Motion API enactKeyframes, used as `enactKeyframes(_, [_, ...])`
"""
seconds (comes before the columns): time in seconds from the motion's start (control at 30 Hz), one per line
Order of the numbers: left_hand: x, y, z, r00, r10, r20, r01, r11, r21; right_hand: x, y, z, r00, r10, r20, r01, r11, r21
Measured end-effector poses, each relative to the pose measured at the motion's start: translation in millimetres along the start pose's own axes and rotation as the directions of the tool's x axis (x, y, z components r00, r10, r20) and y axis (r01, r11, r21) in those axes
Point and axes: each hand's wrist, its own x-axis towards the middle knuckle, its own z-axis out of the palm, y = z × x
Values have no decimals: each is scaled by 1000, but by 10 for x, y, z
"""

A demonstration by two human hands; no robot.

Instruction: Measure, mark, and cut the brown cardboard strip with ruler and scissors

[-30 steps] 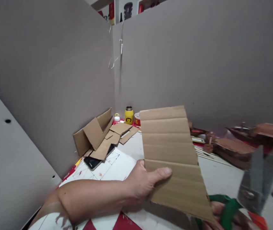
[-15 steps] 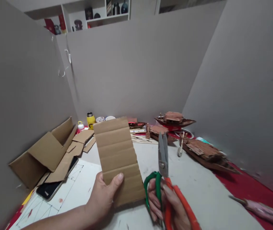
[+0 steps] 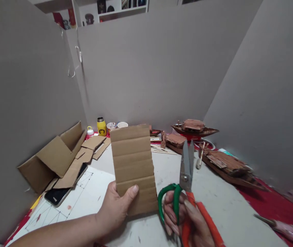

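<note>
My left hand (image 3: 119,202) pinches the lower part of a creased rectangular cardboard piece (image 3: 134,157), thumb on the near face and fingers hidden behind. The piece is tilted up above the table, its right edge slightly ragged. To its right, my right hand (image 3: 184,214) grips a pair of scissors (image 3: 186,175) with one green and one orange handle. Their blades point upward, slightly parted, apart from the cardboard. Fingers pass through the green loop.
At left an opened cardboard box (image 3: 53,154) and flat scraps lie beside a phone (image 3: 59,195) and a line drawing (image 3: 69,202). Model boats (image 3: 226,163) stand along the right and back. A yellow bottle (image 3: 101,127) is at the back. A pointed tool (image 3: 277,226) lies at right.
The whole scene has shifted slightly right in view as the head turned. The scissors have moved a little away from the cardboard, which now stands more upright. Both hands keep their holds.
</note>
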Motion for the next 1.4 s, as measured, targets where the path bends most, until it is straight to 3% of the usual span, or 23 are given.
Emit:
enactKeyframes(0.33, [31,133,-10,992,-78,-98,66,991,-116,9,-78,128,995,-83,-63,80,995,-53])
enactKeyframes(0.53, [32,227,30,979,-200,-33,190,964,-188,4,-140,147,972,-229,-42,216,953,-212])
enactKeyframes(0.93, [-117,181,135,955,-295,-18,283,931,-230,-109,-247,239,983,-185,-2,168,897,-409])
enactKeyframes(1.1, [-94,184,102,968,-249,25,250,952,-177,-96,-310,294,984,-175,22,168,892,-419])
enactKeyframes(1.3, [7,382,17,980,-156,-124,132,975,-181,-76,-360,307,986,-167,-5,144,866,-480])
enactKeyframes(1.4, [19,551,-45,983,-98,-157,65,977,-203,-43,-352,268,992,-106,67,125,845,-520])
